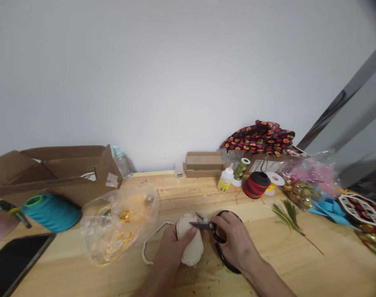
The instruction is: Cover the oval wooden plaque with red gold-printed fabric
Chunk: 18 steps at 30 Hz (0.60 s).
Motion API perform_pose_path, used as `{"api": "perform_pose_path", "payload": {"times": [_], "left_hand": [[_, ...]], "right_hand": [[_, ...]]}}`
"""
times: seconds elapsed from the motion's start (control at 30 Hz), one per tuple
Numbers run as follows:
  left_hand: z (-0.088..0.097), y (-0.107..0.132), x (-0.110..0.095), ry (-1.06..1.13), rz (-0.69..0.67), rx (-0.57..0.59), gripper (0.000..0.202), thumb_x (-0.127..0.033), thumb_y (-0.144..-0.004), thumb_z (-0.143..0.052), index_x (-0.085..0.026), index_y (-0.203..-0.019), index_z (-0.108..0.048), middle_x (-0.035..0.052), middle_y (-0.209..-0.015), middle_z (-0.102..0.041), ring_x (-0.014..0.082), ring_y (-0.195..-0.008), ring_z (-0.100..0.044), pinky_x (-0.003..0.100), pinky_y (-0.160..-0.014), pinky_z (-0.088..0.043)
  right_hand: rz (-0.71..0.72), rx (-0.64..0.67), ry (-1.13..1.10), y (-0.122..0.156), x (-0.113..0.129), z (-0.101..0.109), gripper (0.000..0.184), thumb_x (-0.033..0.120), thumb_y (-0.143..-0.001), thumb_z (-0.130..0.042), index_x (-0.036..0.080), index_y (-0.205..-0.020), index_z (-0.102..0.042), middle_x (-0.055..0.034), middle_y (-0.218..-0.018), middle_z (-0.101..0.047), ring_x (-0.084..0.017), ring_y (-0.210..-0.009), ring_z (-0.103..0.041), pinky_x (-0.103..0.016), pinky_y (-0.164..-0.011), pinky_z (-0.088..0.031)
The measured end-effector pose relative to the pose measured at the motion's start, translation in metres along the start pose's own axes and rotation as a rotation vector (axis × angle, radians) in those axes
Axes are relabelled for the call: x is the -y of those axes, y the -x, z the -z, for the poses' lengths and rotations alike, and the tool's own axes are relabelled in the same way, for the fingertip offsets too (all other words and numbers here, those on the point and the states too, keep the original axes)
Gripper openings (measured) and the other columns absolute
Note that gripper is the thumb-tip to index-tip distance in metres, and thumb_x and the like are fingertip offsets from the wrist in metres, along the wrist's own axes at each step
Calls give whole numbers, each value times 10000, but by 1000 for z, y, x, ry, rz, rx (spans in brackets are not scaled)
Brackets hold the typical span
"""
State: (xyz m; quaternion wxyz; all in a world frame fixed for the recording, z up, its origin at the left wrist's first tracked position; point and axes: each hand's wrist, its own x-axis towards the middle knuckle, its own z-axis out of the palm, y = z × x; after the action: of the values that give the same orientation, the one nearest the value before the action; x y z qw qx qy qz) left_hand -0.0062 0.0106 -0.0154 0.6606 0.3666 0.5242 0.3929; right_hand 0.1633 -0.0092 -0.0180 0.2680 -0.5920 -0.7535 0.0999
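Note:
My left hand (pixel 173 246) grips a flat, cream-coloured oval piece (pixel 192 251), its thumb lying over the near face. What the piece is made of I cannot tell. In my right hand (pixel 233 239) is a pair of black-handled scissors (pixel 211 226), with the blades apart. One blade lies across the upper part of the oval piece, close to my left thumb; the other points past its top right edge. A white curved strip (pixel 145 247) rests on the table just left of my left hand.
A clear plastic bag (pixel 135 231) with yellow cord lies left, by a teal thread cone (pixel 53 212) and a phone (pixel 17 260). Behind my hands stand a glue bottle (pixel 225 180) and a red-black thread spool (pixel 255 185). Green tassels (pixel 287 214) lie right.

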Motion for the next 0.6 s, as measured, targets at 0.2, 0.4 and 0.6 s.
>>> {"api": "perform_pose_path", "payload": {"times": [0.2, 0.4, 0.6], "left_hand": [[0, 0, 1, -1, -38, -46, 218, -303, -560, -687, -95, -606, -640, 32, -499, -633, 121, -411, -530, 196, -381, -388], [2, 11, 9, 84, 24, 54, 261, -312, -552, -700, -84, -669, -650, 68, -572, -667, 126, -442, -545, 204, -401, -401], [4, 26, 12, 147, 90, 13, 317, -342, -543, -705, -110, -743, -624, 81, -619, -679, 152, -493, -574, 219, -415, -425]], "right_hand": [[-53, 32, 29, -3, 3, -11, 250, 103, -648, -498, 228, -849, -580, -14, -735, -534, -147, -642, -495, -224, -549, -367], [-139, 13, 47, -12, -3, -15, 265, 131, -629, -513, 244, -850, -605, -14, -735, -591, -150, -632, -535, -222, -543, -383], [-173, -50, 16, -15, -7, -12, 273, 132, -620, -522, 228, -859, -613, -13, -715, -600, -152, -615, -530, -228, -538, -386]]}}
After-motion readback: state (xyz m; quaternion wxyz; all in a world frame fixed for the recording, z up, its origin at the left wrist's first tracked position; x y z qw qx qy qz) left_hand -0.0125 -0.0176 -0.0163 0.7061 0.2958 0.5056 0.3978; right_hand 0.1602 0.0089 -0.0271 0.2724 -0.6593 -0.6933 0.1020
